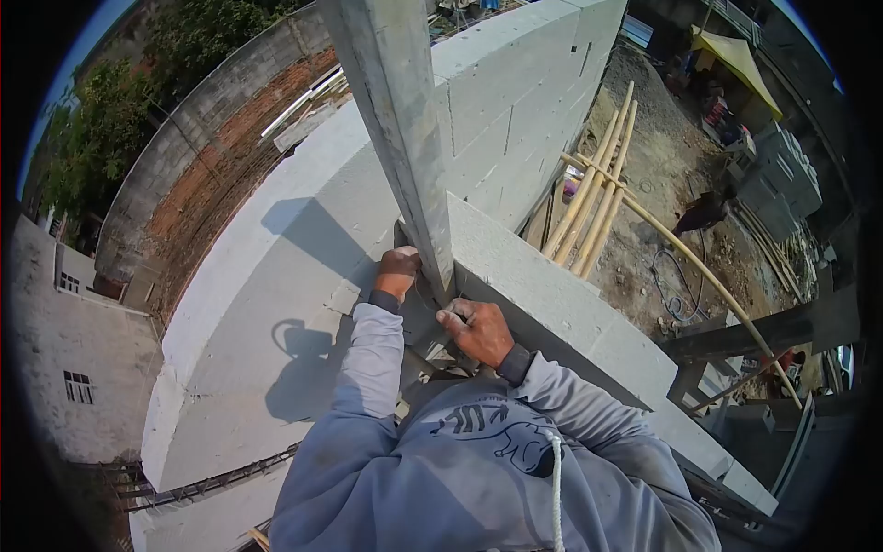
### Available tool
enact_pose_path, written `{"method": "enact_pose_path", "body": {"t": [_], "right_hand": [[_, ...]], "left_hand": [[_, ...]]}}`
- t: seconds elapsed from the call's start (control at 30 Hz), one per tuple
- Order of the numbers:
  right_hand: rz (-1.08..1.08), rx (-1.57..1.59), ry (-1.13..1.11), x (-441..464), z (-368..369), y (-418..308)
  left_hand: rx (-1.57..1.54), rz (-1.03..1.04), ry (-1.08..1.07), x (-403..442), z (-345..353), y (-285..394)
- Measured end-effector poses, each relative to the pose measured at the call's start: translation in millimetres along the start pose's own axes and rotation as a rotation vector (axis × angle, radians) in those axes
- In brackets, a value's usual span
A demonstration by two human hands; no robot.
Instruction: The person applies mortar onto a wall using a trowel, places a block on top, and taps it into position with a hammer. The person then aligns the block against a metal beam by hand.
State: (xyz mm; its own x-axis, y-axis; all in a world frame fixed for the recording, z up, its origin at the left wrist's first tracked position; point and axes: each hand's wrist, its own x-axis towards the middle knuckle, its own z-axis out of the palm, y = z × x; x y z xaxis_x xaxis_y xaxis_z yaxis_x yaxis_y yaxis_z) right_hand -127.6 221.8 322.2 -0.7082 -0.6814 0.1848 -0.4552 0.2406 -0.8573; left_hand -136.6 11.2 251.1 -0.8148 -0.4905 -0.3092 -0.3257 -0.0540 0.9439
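Note:
A grey metal post [395,120] rises from the corner between two pale block walls, its lower end between my hands. My left hand [397,271] is closed in a fist on the left side of the post, against the left wall [230,304]; what it holds is hidden. Just right of the post's foot, my right hand [480,331] is closed with thumb and finger pinched together, near the right wall [552,290]. Whatever sits in that pinch is too small to name. A thin dark line, perhaps wire, shows faintly between the hands.
Bamboo poles [598,189] lean beyond the right wall, one long pole [708,271] slanting down. Far below lie a gravel heap [644,92], stacked blocks [782,175] and a yellow canopy [736,60]. An older boundary wall [198,138] stands at left.

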Motion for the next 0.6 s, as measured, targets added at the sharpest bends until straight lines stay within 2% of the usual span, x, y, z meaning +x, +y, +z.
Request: {"method": "enact_pose_path", "body": {"t": [0.07, 0.17, 0.27, 0.6], "right_hand": [[0.004, 0.051, 0.018, -8, 1, 5], [0.032, 0.096, 0.026, -11, -3, 11], [0.043, 0.131, 0.033, -16, -6, 11], [0.005, 0.187, 0.048, -17, -9, 6]], "left_hand": [[-0.080, 0.097, 0.016, -12, 5, 19], [0.122, -0.030, 0.055, -14, 2, 25], [0.078, 0.013, 0.133, -28, 10, 30], [0.007, 0.121, 0.103, -13, 2, 19]]}}
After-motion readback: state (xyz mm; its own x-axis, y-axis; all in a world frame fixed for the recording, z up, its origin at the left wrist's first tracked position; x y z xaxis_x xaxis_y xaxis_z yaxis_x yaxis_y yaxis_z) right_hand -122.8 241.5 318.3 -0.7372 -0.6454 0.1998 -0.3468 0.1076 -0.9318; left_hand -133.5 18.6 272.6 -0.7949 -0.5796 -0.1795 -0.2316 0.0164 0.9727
